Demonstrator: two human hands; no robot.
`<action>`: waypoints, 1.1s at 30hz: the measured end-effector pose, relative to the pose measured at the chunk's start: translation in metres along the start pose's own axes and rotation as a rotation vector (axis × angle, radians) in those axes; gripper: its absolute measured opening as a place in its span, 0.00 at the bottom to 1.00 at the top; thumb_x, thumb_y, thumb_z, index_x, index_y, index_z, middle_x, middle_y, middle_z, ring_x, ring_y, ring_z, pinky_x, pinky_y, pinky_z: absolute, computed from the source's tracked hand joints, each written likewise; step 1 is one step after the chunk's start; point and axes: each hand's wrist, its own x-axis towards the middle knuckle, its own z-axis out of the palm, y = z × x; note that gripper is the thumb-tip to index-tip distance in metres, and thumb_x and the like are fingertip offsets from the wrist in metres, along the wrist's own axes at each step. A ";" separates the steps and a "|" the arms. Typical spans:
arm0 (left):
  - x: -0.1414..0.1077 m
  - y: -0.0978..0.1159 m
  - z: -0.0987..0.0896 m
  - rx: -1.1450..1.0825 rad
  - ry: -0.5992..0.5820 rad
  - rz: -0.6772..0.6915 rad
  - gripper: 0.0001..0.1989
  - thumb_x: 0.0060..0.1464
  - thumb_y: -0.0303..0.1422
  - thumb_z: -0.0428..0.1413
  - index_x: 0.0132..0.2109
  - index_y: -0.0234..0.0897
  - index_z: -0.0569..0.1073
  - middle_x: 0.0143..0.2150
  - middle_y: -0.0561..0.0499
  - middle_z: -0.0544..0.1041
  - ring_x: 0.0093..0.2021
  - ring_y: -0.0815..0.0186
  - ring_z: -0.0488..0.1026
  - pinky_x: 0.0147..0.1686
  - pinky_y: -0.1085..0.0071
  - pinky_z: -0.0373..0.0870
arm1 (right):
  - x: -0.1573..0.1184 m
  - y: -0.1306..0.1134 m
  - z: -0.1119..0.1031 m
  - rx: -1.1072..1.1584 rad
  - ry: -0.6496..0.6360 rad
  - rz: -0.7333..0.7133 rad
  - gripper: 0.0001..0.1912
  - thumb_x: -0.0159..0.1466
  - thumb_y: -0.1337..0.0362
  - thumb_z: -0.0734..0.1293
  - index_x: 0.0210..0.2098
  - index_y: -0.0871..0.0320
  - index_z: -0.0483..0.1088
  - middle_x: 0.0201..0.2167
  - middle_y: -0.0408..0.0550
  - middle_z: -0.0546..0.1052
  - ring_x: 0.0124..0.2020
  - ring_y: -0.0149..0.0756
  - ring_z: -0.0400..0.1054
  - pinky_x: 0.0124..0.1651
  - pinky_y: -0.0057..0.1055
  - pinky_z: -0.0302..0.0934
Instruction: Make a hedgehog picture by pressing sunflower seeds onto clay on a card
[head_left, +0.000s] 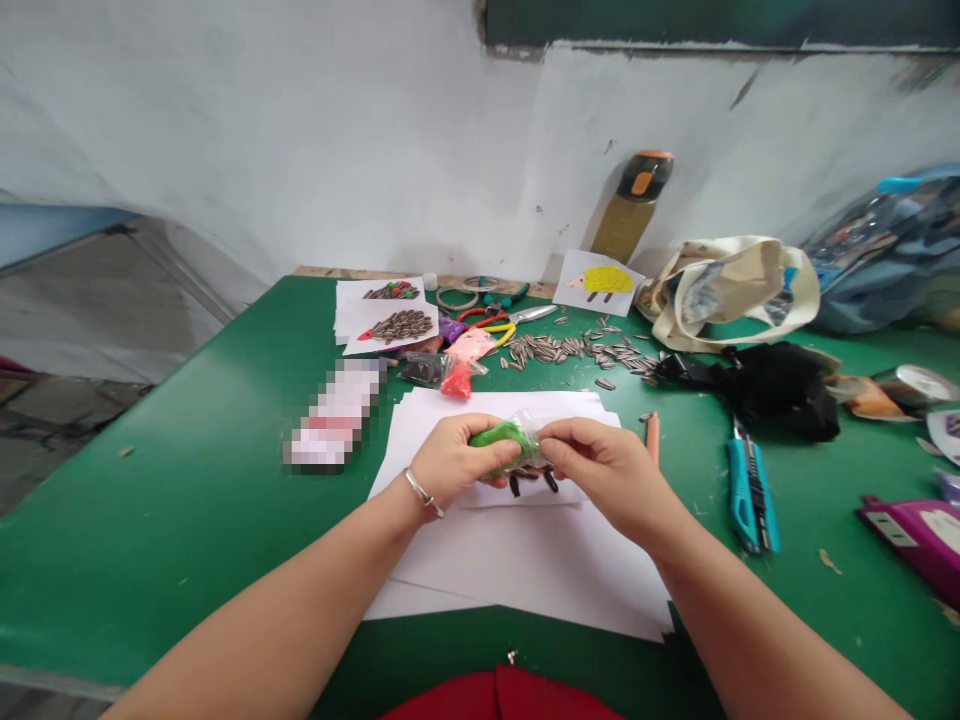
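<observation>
In my left hand (457, 460) is a clear plastic bag of green modelling clay (499, 436), with the thumb pressed on its front. My right hand (592, 458) pinches the bag's clear end between thumb and fingertips. Below both hands lies a small white card (525, 495) with short black strokes on it; its upper part is hidden. Several larger sheets of white paper (517, 560) are spread beneath the card.
Beyond the paper lie bagged red clay (456, 382), scissors (510, 322) and scattered sunflower seeds (547, 348). Seed-covered cards (397, 327) are at back left. A blue utility knife (752, 495), black bag (784, 390) and canvas bag (739, 290) lie right. A bottle (630, 215) leans against the wall.
</observation>
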 end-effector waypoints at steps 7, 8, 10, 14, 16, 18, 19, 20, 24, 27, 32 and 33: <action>-0.001 -0.001 0.003 0.073 -0.028 -0.005 0.13 0.45 0.36 0.64 0.33 0.31 0.75 0.27 0.52 0.74 0.24 0.72 0.71 0.26 0.74 0.73 | 0.003 0.000 0.001 0.044 -0.099 0.113 0.09 0.60 0.59 0.64 0.27 0.55 0.71 0.21 0.40 0.70 0.24 0.28 0.62 0.27 0.25 0.54; -0.001 -0.001 0.003 0.076 -0.035 -0.005 0.12 0.45 0.36 0.64 0.33 0.31 0.75 0.27 0.53 0.74 0.24 0.72 0.71 0.26 0.74 0.73 | 0.003 0.001 0.002 0.066 -0.116 0.128 0.09 0.60 0.58 0.64 0.26 0.55 0.70 0.21 0.40 0.69 0.23 0.28 0.60 0.26 0.25 0.53; -0.002 0.000 0.004 0.079 -0.044 -0.003 0.11 0.45 0.35 0.64 0.32 0.31 0.74 0.27 0.53 0.74 0.24 0.72 0.71 0.25 0.74 0.73 | 0.004 0.003 0.004 0.110 -0.134 0.144 0.11 0.59 0.57 0.65 0.25 0.57 0.69 0.21 0.39 0.68 0.23 0.27 0.57 0.26 0.25 0.51; -0.003 0.001 0.005 0.096 -0.069 0.002 0.11 0.45 0.35 0.64 0.33 0.31 0.75 0.26 0.54 0.74 0.24 0.72 0.71 0.26 0.75 0.73 | 0.006 0.005 0.007 0.139 -0.151 0.148 0.14 0.58 0.55 0.65 0.23 0.58 0.68 0.21 0.40 0.66 0.24 0.28 0.57 0.27 0.26 0.50; -0.004 0.001 0.006 0.114 -0.077 0.004 0.12 0.45 0.36 0.64 0.33 0.31 0.75 0.27 0.54 0.74 0.24 0.72 0.71 0.26 0.75 0.73 | 0.006 0.005 0.007 0.128 -0.166 0.154 0.14 0.58 0.55 0.65 0.23 0.58 0.68 0.21 0.40 0.66 0.24 0.28 0.57 0.27 0.27 0.50; -0.005 0.001 0.007 0.140 -0.077 0.006 0.12 0.45 0.36 0.64 0.34 0.31 0.75 0.26 0.54 0.74 0.24 0.72 0.71 0.25 0.76 0.72 | 0.007 0.004 0.007 0.100 -0.177 0.172 0.14 0.58 0.55 0.65 0.22 0.58 0.68 0.20 0.40 0.66 0.24 0.28 0.56 0.27 0.27 0.49; -0.006 0.002 0.008 0.157 -0.078 0.009 0.12 0.45 0.35 0.64 0.34 0.31 0.75 0.26 0.54 0.74 0.23 0.73 0.71 0.25 0.76 0.71 | 0.007 0.004 0.007 0.080 -0.178 0.181 0.14 0.58 0.56 0.65 0.22 0.58 0.68 0.20 0.39 0.66 0.24 0.28 0.56 0.26 0.27 0.48; -0.006 0.002 0.008 0.172 -0.072 0.015 0.12 0.45 0.36 0.63 0.34 0.31 0.75 0.26 0.54 0.74 0.23 0.73 0.70 0.24 0.77 0.70 | 0.006 0.004 0.007 0.060 -0.174 0.188 0.13 0.58 0.56 0.65 0.22 0.58 0.68 0.20 0.39 0.66 0.24 0.28 0.56 0.26 0.27 0.48; -0.005 0.002 0.009 0.208 -0.050 0.026 0.12 0.45 0.37 0.63 0.31 0.32 0.74 0.24 0.55 0.72 0.22 0.73 0.68 0.22 0.77 0.67 | 0.005 0.003 0.006 0.075 -0.164 0.183 0.12 0.58 0.57 0.65 0.24 0.58 0.69 0.21 0.39 0.68 0.25 0.28 0.57 0.27 0.27 0.50; -0.005 0.002 0.008 0.232 -0.047 0.022 0.13 0.45 0.39 0.63 0.29 0.33 0.72 0.22 0.56 0.71 0.21 0.74 0.65 0.20 0.78 0.63 | 0.004 0.003 0.007 0.199 -0.197 0.180 0.11 0.58 0.59 0.65 0.22 0.58 0.67 0.20 0.39 0.66 0.24 0.27 0.56 0.27 0.26 0.50; -0.007 0.005 0.006 0.208 -0.066 0.039 0.14 0.45 0.39 0.64 0.28 0.33 0.71 0.20 0.57 0.69 0.20 0.75 0.63 0.20 0.79 0.60 | 0.003 0.004 0.011 0.567 -0.298 0.263 0.15 0.56 0.58 0.69 0.20 0.58 0.63 0.16 0.35 0.60 0.19 0.23 0.52 0.23 0.26 0.45; -0.008 0.007 0.006 0.198 -0.070 0.040 0.14 0.44 0.39 0.65 0.28 0.33 0.71 0.20 0.57 0.69 0.20 0.75 0.63 0.20 0.79 0.60 | 0.003 0.004 0.011 0.644 -0.329 0.277 0.16 0.56 0.57 0.70 0.20 0.58 0.63 0.15 0.35 0.60 0.18 0.23 0.51 0.23 0.26 0.45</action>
